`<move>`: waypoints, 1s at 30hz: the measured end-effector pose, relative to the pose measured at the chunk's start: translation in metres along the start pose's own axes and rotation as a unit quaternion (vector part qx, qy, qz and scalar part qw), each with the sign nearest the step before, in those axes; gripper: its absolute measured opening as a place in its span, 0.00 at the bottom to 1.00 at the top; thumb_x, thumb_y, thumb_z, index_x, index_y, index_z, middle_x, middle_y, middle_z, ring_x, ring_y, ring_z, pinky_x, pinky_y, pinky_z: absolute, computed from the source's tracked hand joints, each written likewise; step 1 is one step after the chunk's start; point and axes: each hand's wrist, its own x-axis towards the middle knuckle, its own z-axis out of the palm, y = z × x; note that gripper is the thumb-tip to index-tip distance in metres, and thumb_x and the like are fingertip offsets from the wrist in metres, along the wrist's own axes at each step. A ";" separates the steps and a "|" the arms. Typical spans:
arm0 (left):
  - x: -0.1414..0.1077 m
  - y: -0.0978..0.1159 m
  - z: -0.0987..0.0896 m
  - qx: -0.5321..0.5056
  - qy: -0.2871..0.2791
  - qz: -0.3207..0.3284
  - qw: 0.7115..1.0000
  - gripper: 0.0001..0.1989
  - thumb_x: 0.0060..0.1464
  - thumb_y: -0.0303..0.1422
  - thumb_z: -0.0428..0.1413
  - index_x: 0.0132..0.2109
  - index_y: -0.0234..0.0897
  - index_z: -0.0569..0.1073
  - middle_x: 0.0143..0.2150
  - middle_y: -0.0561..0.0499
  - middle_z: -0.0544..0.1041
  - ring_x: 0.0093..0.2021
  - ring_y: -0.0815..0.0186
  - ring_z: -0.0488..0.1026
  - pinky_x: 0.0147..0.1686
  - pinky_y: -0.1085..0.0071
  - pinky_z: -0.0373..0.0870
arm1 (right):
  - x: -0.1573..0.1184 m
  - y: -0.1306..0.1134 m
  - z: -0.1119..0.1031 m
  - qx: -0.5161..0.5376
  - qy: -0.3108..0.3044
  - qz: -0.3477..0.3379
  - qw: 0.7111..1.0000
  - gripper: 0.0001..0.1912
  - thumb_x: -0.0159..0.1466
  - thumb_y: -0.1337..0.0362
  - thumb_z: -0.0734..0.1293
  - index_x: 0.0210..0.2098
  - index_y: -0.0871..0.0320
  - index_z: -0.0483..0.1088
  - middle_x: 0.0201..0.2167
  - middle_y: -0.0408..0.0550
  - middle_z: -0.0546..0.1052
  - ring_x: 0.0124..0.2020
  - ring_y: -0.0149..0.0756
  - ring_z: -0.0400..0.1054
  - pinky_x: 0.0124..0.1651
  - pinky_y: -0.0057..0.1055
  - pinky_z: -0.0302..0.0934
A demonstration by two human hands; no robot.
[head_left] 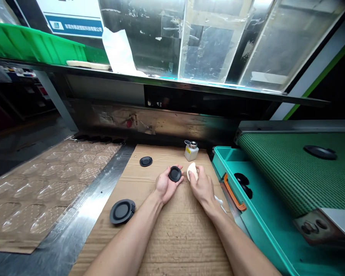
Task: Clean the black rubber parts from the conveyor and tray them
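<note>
My left hand, palm up, holds a small black round disc-shaped part with a raised rim between thumb and fingers. Just to its right, my right hand pinches a folded cream-white pad, perhaps cloth or sponge; it is apart from the disc. Both hands are above a cardboard sheet. Another black disc lies beyond my left hand, and a larger one rests beside my left forearm. Behind the hands stands a small whitish bottle with a metal top and its lid flipped up.
Left is a clear plastic blister tray with black parts along its far edge. A teal bin with an orange handle holds black parts at right. Above it, a green conveyor belt carries a black disc. A shelf crosses overhead.
</note>
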 end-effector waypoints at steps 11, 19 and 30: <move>-0.038 0.004 0.018 0.577 -0.003 0.450 0.682 0.42 0.50 0.34 0.65 0.68 0.41 0.54 0.57 0.44 0.73 0.58 0.59 0.68 0.61 0.59 0.62 | -0.017 -0.005 0.003 -0.055 -0.137 -0.072 0.987 0.11 0.68 0.56 0.58 0.46 0.53 0.64 0.31 0.47 0.78 0.31 0.41 0.72 0.30 0.28 0.50; -0.045 -0.002 0.023 0.635 0.000 0.489 0.598 0.47 0.52 0.32 0.63 0.71 0.41 0.45 0.55 0.45 0.75 0.58 0.60 0.68 0.59 0.60 0.65 | -0.015 -0.003 0.000 -0.052 -0.149 -0.062 0.986 0.11 0.67 0.60 0.58 0.48 0.53 0.64 0.31 0.48 0.78 0.31 0.40 0.72 0.29 0.28 0.46; -0.036 0.009 0.024 0.398 0.031 0.264 0.878 0.22 0.61 0.46 0.53 0.56 0.38 0.70 0.51 0.41 0.75 0.46 0.59 0.73 0.45 0.64 0.71 | -0.018 -0.010 -0.005 -0.086 -0.159 -0.124 0.976 0.15 0.68 0.52 0.59 0.39 0.52 0.73 0.38 0.47 0.75 0.37 0.37 0.70 0.34 0.29 0.52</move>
